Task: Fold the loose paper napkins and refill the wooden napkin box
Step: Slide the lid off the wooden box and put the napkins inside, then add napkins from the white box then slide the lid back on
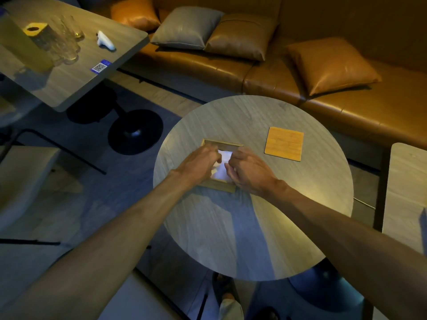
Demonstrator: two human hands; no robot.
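Observation:
A wooden napkin box [219, 188] stands open on the round table [254, 227], with white paper napkins [223, 166] inside it. My left hand [199, 163] reaches into the box from the left, its fingers curled onto the napkins. Over the box's right side, my right hand [248, 170] has its fingertips touching the same white stack. Both hands hide much of the box's interior. The box's flat wooden lid [284, 143] lies apart on the table, to the right.
An orange leather sofa [300, 72] with cushions runs behind the table. A rectangular table [76, 72] at the upper left holds glasses, a yellow holder and a white controller. Another tabletop [406, 188] sits at the right edge. A black table base [135, 131] stands on the floor.

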